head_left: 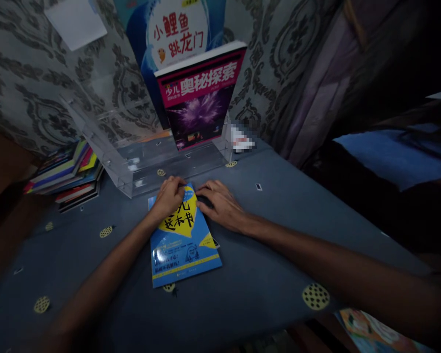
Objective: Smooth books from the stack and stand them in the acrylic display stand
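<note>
A blue and yellow book (183,247) lies flat on the grey-blue table cloth (264,274). My left hand (169,195) rests on its far left corner with the fingers curled over the top edge. My right hand (220,203) lies at the book's far right edge, fingers spread and touching it. Just beyond the hands stands a clear acrylic book stand (147,162). A pink and purple book (200,98) stands upright in it, and a blue and white book (176,34) leans behind that one.
A stack of several colourful books (68,171) lies at the left of the table by the patterned wall (29,78). A curtain (316,88) hangs at the right. Another colourful book (371,328) peeks out below the table's front right edge.
</note>
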A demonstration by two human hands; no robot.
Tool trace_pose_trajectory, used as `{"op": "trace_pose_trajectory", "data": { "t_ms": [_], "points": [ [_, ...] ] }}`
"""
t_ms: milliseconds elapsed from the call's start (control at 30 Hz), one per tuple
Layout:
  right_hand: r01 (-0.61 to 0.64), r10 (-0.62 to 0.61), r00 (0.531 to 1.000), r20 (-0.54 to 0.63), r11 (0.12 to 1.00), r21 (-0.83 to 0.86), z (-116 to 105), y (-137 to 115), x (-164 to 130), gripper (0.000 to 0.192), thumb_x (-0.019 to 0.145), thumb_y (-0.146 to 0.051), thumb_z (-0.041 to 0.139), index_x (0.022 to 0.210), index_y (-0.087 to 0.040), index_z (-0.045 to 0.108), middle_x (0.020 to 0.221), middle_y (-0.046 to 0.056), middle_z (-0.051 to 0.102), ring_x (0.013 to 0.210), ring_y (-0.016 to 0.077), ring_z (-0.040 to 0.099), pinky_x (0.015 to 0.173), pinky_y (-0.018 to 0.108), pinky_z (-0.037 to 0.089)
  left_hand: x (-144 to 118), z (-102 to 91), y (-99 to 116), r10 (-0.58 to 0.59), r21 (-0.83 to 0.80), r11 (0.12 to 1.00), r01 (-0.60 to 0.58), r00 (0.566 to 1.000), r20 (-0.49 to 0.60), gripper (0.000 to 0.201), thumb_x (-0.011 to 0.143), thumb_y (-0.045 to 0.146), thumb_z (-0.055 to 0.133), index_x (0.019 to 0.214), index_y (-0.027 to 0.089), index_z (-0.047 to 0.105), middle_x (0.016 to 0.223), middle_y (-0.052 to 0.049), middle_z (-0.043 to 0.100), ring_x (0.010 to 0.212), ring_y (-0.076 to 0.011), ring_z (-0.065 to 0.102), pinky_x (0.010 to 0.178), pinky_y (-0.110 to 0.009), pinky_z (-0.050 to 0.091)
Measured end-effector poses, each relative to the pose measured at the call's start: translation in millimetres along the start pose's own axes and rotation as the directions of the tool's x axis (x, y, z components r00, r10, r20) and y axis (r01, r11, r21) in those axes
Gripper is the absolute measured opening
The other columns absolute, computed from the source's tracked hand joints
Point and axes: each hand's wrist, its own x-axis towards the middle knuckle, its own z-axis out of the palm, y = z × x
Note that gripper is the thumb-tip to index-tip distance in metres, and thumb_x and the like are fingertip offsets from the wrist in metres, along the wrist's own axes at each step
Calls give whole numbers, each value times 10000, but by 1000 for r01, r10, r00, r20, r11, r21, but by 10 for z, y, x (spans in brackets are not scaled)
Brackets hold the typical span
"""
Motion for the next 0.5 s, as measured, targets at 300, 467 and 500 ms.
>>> {"op": "trace_pose_trajectory", "data": {
  "t_ms": [300,467,500],
  "points": [
    [0,0,1000,-6,1000,-19,-3,-4,-11,360,950,-324,543,1243,-135,634,1104,132,618,1049,288,523,938,452,450,5,33,-32,-40,-104,994,36,999,-33,164,857,157,494,918,194,641,875,-21,621,839,-194,590,819,-336,483],
    [12,-13,999,-34,1000,-26,46,47,1,449,942,-341,535,1352,-158,557,1123,126,615,1031,291,513,934,466,450,-3,29,-22,71,-28,997,-72,996,-50,190,843,129,494,911,191,660,829,-23,606,834,-206,583,831,-354,473],
    [23,-24,999,-36,999,-26,50,55,4,454,943,-345,530,1359,-165,553,1120,124,616,1026,292,512,935,473,450,-2,25,-17,91,-22,996,-92,995,-40,198,840,120,489,909,188,663,828,-25,608,840,-207,586,835,-354,474]
  ]
}}
